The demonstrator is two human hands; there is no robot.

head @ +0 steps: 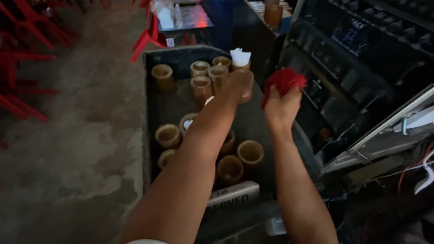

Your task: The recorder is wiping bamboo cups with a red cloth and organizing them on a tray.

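My left hand (238, 84) reaches out over a dark table (158, 110) and closes round a bamboo cup (246, 93) that stands near its far right side. Just behind that cup is another bamboo cup with white paper napkins (240, 56) sticking out of it. My right hand (281, 105) is raised beside the table's right edge and grips a bunched red cloth (284, 81). Several more bamboo cups stand on the table, such as one at the far left (163, 77) and one near the front (250, 153).
A white sign plate (233, 194) lies at the table's near edge. Red chairs (147, 34) stand behind the table and along the left. A dark counter with equipment (361, 54) runs along the right. The floor (77, 135) is bare concrete.
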